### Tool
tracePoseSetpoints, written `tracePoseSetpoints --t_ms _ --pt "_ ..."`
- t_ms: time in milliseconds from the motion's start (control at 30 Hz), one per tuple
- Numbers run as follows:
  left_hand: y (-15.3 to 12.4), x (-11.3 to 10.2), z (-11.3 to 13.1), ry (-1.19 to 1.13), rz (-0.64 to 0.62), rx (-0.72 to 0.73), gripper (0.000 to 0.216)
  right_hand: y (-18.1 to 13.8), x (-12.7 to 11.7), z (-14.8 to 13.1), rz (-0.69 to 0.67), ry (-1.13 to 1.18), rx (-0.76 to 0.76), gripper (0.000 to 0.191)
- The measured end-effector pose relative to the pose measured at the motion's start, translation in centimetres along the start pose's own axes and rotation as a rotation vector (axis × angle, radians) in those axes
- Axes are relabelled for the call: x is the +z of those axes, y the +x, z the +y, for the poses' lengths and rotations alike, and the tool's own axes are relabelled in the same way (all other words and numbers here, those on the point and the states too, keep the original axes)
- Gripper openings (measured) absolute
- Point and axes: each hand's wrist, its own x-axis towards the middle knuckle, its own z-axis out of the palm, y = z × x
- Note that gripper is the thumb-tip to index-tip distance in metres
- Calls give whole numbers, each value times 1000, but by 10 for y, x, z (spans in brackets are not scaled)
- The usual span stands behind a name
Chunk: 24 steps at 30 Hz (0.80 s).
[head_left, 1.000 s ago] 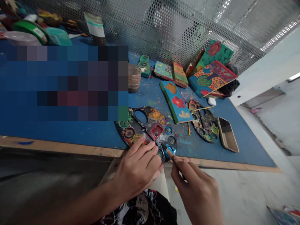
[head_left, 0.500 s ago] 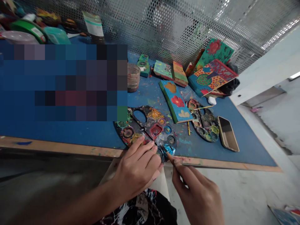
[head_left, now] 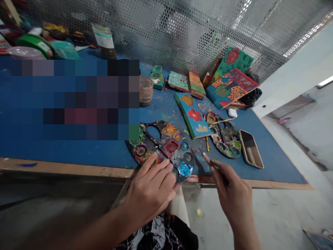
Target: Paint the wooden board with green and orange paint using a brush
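Observation:
My left hand point(head_left: 153, 187) grips the near edge of a dark paint palette point(head_left: 166, 135), its fingers lying over the top. The palette has several round wells, a thumb hole and smears of paint; bright blue paint point(head_left: 185, 169) fills a well near the right edge. In my right hand point(head_left: 231, 191) is a thin paintbrush point(head_left: 206, 158), pinched near its front end. The brush points up and left, just right of the palette and apart from it. Beyond it lies a blue canvas point(head_left: 194, 114) with tan, red and cream flower shapes and a green side.
A second palette point(head_left: 229, 147) with a brush across it and a phone point(head_left: 251, 149) lie to the right. Behind are a jar of cloudy water point(head_left: 146, 92), small painted canvases point(head_left: 178, 80) and a mesh screen point(head_left: 187, 31). The left part is blurred out.
My right hand has drawn the brush away from the blue paint well, to the right and slightly up. The left hand still rests on the palette. The view has shifted slightly.

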Motion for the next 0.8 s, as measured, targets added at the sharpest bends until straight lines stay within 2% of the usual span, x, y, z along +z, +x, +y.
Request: tracePoseSetpoints --t_ms 133,233,267,333,433,600,800 --pt "3 -2 3 6 7 -18 8 22 16 21 5 -236 -65 27" --pt "2 -2 6 6 16 -49 8 39 22 7 56 -265 -188 22" --pt "2 -2 6 8 17 -58 7 43 23 -2 35 -205 -245 20" --pt "1 -2 7 7 12 -69 6 49 23 -20 -101 -70 -387 16" --pt "1 -3 7 -9 0 -78 7 54 26 -38 -302 -54 -580 13" --pt "2 -6 8 -22 -6 -69 12 61 30 -42 -333 -192 -782 6" --pt "3 -5 9 10 -24 -67 10 78 26 -42 -378 -243 -949 13"
